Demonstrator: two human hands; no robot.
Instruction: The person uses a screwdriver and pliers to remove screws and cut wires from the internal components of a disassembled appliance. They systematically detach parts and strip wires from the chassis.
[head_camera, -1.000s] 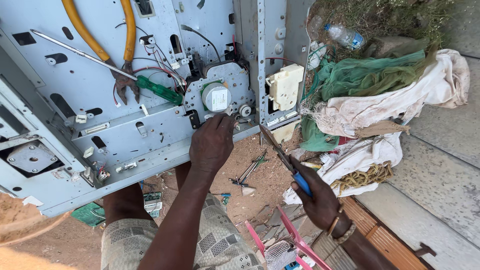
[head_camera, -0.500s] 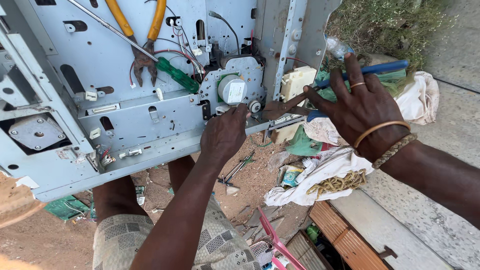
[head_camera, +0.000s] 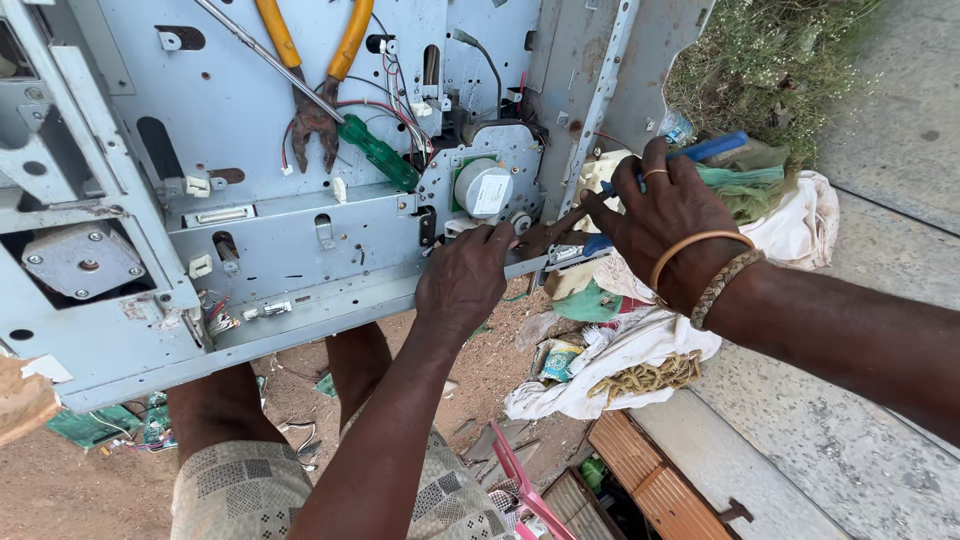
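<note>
A grey metal machine chassis (head_camera: 250, 110) leans over my knees. My left hand (head_camera: 465, 280) grips its lower rail, just below a round silver motor (head_camera: 483, 188). My right hand (head_camera: 670, 215) holds a blue-handled screwdriver (head_camera: 712, 148) with the fingers spread over the handle. The shaft points left at the chassis corner, right beside my left fingertips. The tip itself is hidden behind my fingers.
Yellow-handled pliers (head_camera: 315, 60) and a green-handled screwdriver (head_camera: 378, 152) lie on the chassis among loose wires. A stepper motor (head_camera: 82, 260) sits at the left. White and green cloth (head_camera: 620, 350), a plastic bottle (head_camera: 678, 128), a wooden crate (head_camera: 650, 480) and a green circuit board (head_camera: 95, 425) lie on the ground.
My right hand has risen from low at the right, carrying the screwdriver up to the chassis corner. My left hand has stayed on the rail.
</note>
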